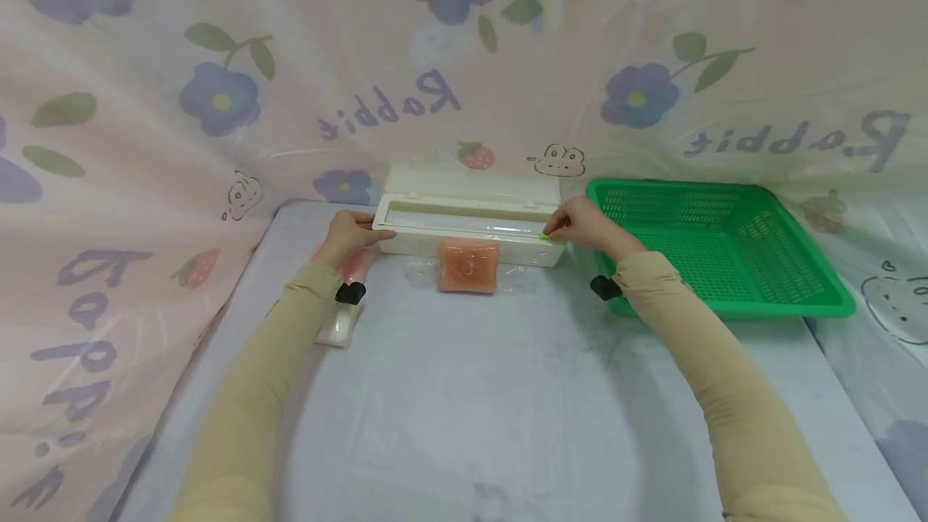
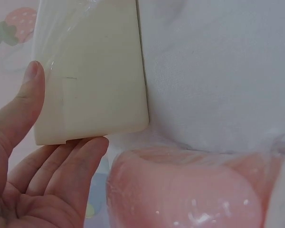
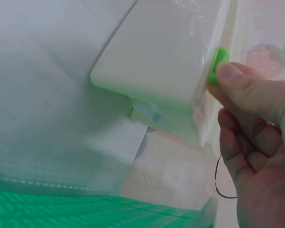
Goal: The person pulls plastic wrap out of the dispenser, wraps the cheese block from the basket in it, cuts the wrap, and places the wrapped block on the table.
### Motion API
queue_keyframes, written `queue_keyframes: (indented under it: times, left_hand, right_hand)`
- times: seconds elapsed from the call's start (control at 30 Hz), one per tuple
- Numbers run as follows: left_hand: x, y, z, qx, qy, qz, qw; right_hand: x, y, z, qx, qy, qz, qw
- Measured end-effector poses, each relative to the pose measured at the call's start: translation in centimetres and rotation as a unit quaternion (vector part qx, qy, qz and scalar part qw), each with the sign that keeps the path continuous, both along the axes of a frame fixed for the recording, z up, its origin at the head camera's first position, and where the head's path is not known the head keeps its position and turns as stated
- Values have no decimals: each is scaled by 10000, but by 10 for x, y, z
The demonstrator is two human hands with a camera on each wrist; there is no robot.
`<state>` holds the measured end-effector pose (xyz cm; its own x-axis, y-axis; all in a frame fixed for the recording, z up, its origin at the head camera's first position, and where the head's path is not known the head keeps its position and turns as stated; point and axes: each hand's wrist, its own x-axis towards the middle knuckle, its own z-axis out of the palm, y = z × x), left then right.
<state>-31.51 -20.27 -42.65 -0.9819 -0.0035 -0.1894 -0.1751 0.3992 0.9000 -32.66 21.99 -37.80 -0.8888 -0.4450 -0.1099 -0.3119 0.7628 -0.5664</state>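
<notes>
A white cling film dispenser [image 1: 471, 244] with its lid raised stands at the back of the table, a film roll [image 1: 464, 222] inside. My left hand [image 1: 351, 237] holds its left end; in the left wrist view the thumb lies along one edge and the fingers touch the end face. At the right end, my right hand [image 1: 586, 225] pinches a small green slide cutter [image 3: 218, 65] between thumb and forefinger, the other fingers loosely curled. An orange block with pale streaks [image 1: 468, 267] sits against the dispenser's front, with clear film [image 1: 513, 279] spread around it.
A green perforated basket [image 1: 732, 308] stands right of the dispenser. Beside the left wrist lie a film-wrapped pink item [image 2: 185, 190] and a wrapped white item [image 1: 337, 327]. A patterned curtain [image 1: 507, 47] hangs behind and around the table.
</notes>
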Motion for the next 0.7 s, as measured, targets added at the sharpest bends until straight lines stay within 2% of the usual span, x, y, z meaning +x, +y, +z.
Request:
queue_keyframes:
  times: [0.33, 0.5, 0.6, 0.7]
  left_hand:
    - [-1, -1, 0, -192, 68, -45, 9998]
    - [-3, -2, -1, -229, 100, -66, 9997]
    - [-2, -2, 0, -27, -70, -232, 9997]
    - [3, -2, 5, 264, -349, -329, 9985]
  right_hand:
    - [2, 11, 4, 231, 156, -12, 9996]
    - [2, 11, 9, 234, -145, -135, 9995]
    - [6, 9, 15, 264, -320, -285, 9987]
    - [18, 5, 25, 243, -255, -384, 9986]
